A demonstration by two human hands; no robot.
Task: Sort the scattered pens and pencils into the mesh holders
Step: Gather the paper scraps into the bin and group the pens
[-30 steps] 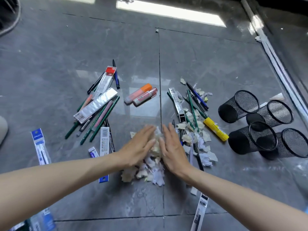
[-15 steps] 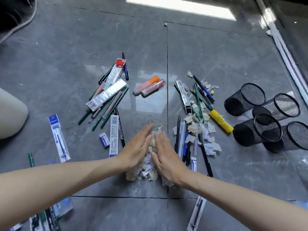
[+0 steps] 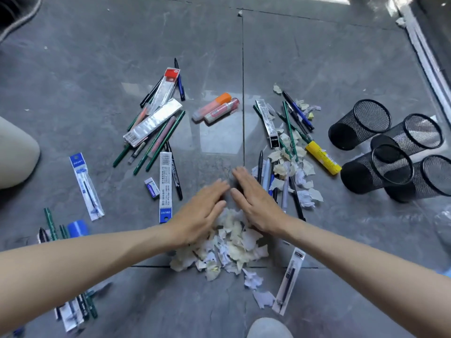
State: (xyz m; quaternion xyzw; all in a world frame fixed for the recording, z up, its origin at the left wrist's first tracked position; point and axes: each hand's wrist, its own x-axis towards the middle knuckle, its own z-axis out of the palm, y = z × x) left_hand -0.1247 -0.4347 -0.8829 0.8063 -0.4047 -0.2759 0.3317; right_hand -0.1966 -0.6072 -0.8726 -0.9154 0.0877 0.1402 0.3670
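Beyond and to the left of the left hand, the green pencils (image 3: 164, 141) are seen fanned out among packaged refills, none yet sorted. The left hand (image 3: 200, 213) is laid palm down with straight fingers, and the right hand (image 3: 258, 203) is set likewise beside it, fingertips near but apart; nothing is gripped. Torn paper scraps (image 3: 231, 245) are heaped under and between the palms. The step is judged to be a clearing sweep of this litter, best done with both palms pressed low on the tiled floor (image 3: 317, 57) and drawn together, so that no scrap slips out. Just right of the right hand, loose pens (image 3: 266, 175) are mixed with more scraps and should be spared from the sweep. Well to the right, four mesh holders (image 3: 349, 132) are lying on their sides.
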